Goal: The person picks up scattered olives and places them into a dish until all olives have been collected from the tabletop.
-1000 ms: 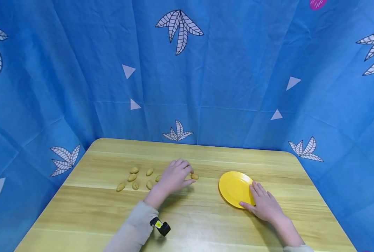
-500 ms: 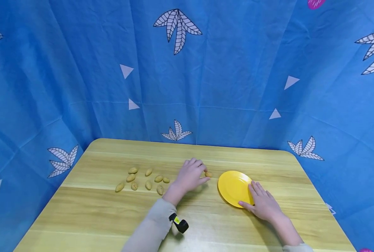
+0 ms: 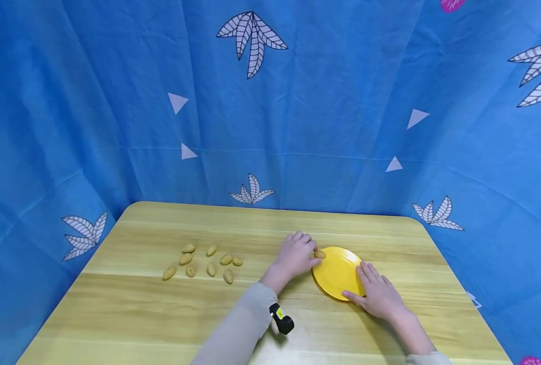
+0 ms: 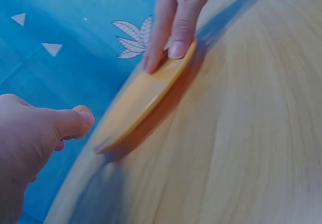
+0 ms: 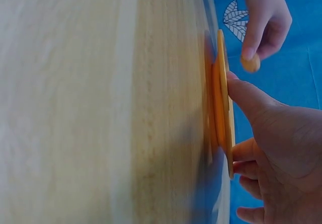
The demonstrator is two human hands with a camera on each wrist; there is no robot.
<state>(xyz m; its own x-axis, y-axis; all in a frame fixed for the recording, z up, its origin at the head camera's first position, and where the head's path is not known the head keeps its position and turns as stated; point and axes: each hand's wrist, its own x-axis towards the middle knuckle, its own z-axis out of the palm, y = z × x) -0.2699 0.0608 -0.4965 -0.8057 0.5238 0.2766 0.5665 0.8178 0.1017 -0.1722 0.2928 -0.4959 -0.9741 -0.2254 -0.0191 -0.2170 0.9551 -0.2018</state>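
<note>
My left hand [image 3: 294,257] pinches a small tan oval nut [image 3: 319,254] between thumb and fingertips, over the left rim of a yellow plate [image 3: 335,279]. In the left wrist view the nut [image 4: 80,108] is mostly covered by the thumb. The right wrist view shows the nut [image 5: 250,63] held above the plate's level. My right hand [image 3: 382,298] rests on the plate's right side, fingers extended and spread, thumb touching the near rim. Several similar nuts [image 3: 211,269] lie scattered on the wooden table left of the plate.
The wooden table [image 3: 129,304] has rounded far corners. Blue curtain [image 3: 343,101] with white leaf prints hangs behind it and at both sides. A small black camera [image 3: 281,319] is strapped to the left wrist.
My left hand has moved right with the nut, from the table's middle to above the plate's left rim. My right hand has stayed on the plate.
</note>
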